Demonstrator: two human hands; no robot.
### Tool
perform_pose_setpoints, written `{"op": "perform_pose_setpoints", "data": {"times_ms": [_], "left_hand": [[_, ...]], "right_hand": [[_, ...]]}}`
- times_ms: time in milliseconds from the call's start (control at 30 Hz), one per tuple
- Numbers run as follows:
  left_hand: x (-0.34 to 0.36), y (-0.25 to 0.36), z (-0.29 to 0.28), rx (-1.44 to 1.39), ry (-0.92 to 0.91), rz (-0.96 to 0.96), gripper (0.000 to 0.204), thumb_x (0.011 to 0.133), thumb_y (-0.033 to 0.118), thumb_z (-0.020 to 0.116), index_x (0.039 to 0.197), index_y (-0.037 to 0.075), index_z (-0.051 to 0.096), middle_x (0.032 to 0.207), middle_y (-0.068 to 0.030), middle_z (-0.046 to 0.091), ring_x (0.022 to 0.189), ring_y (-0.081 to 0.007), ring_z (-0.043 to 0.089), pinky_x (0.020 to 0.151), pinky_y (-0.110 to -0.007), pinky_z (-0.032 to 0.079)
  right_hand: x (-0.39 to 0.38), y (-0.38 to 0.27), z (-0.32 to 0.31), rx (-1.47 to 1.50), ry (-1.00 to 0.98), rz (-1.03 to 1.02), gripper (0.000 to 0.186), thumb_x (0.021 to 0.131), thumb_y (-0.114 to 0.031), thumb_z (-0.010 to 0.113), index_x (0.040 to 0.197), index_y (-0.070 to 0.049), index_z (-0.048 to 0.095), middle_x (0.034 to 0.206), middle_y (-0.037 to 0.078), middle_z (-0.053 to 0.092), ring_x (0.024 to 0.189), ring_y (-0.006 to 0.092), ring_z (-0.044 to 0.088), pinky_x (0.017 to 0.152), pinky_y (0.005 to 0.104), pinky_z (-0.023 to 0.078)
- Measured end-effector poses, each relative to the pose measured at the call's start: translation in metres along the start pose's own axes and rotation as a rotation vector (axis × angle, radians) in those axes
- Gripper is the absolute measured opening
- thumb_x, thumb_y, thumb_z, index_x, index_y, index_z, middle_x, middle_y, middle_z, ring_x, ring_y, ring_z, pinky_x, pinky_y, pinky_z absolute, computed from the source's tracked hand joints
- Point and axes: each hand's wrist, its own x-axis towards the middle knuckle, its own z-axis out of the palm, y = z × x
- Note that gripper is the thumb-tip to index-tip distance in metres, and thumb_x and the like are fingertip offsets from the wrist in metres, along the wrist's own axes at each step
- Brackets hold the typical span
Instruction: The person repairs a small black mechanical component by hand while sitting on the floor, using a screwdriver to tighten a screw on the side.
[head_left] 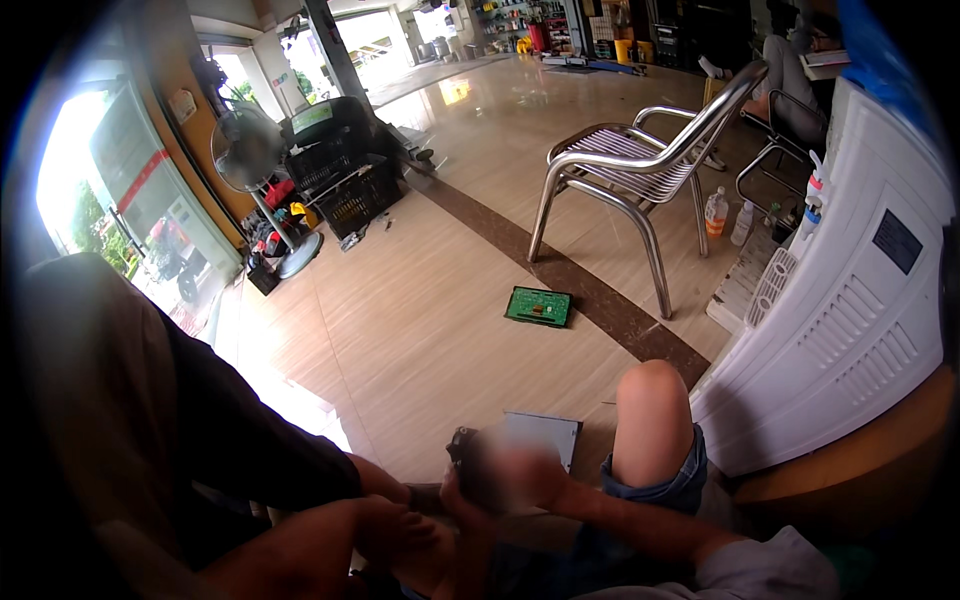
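Low in the view, my left hand (466,497) is closed around a black part (464,448) with a knobbly edge; its kind does not show. My right hand (535,478) comes to it from the right, in front of my bare knee, but a blur covers its fingers and much of the part. Just beyond both hands is a flat grey panel (552,430), partly hidden by them. Further out on the floor lies a green circuit board (538,307) in a dark frame.
A metal armchair (640,165) stands beyond the board. At right are a white water dispenser (840,290) lying tilted in view and two bottles (716,212). A fan (250,150) and black crates (350,195) stand at left. Nearby is a dark trouser leg (230,400); a seated person (790,85) is far right.
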Motion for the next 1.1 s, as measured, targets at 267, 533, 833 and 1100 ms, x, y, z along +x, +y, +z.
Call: {"op": "perform_pose_setpoints", "data": {"times_ms": [267, 533, 833, 1100], "left_hand": [[0.002, -0.007, -0.037, 0.071, 0.124, 0.041, 0.048, 0.098, 0.044, 0.04, 0.12, 0.005, 0.059, 0.111, -0.0089, 0.065, 0.101, -0.0228, 0.063, 0.088, -0.038, 0.052], [0.0, -0.002, -0.003, 0.077, 0.168, 0.056, 0.049, 0.099, 0.046, 0.039, 0.118, 0.006, 0.059, 0.111, -0.0083, 0.065, 0.101, -0.0216, 0.062, 0.086, -0.035, 0.052], [0.0, -0.002, -0.009, 0.041, 0.109, 0.014, 0.05, 0.1, 0.044, 0.041, 0.124, 0.004, 0.059, 0.116, -0.0093, 0.065, 0.104, -0.0218, 0.063, 0.09, -0.035, 0.051], [-0.001, 0.011, -0.011, -0.005, 0.15, 0.044, 0.053, 0.101, 0.045, 0.043, 0.128, 0.003, 0.059, 0.119, -0.0099, 0.067, 0.106, -0.0222, 0.064, 0.094, -0.036, 0.051]], "right_hand": [[0.001, 0.008, 0.005, 0.018, -0.015, -0.037, 0.027, 0.094, -0.029, 0.065, 0.103, -0.004, 0.059, 0.092, 0.013, 0.061, 0.08, 0.0308, 0.064, 0.064, 0.04, 0.051], [0.003, 0.017, 0.019, 0.046, -0.02, -0.068, 0.034, 0.093, -0.031, 0.064, 0.113, -0.004, 0.058, 0.1, 0.012, 0.062, 0.087, 0.0272, 0.064, 0.069, 0.0383, 0.051], [-0.004, 0.031, 0.044, 0.085, -0.001, -0.12, 0.043, 0.093, -0.033, 0.063, 0.124, -0.003, 0.056, 0.11, 0.01, 0.062, 0.095, 0.0232, 0.064, 0.074, 0.0363, 0.052], [0.027, -0.051, -0.039, -0.013, -0.252, -0.021, 0.03, 0.096, -0.022, 0.06, 0.119, -0.003, 0.058, 0.104, 0.013, 0.063, 0.093, 0.0278, 0.065, 0.074, 0.0395, 0.052]]}}
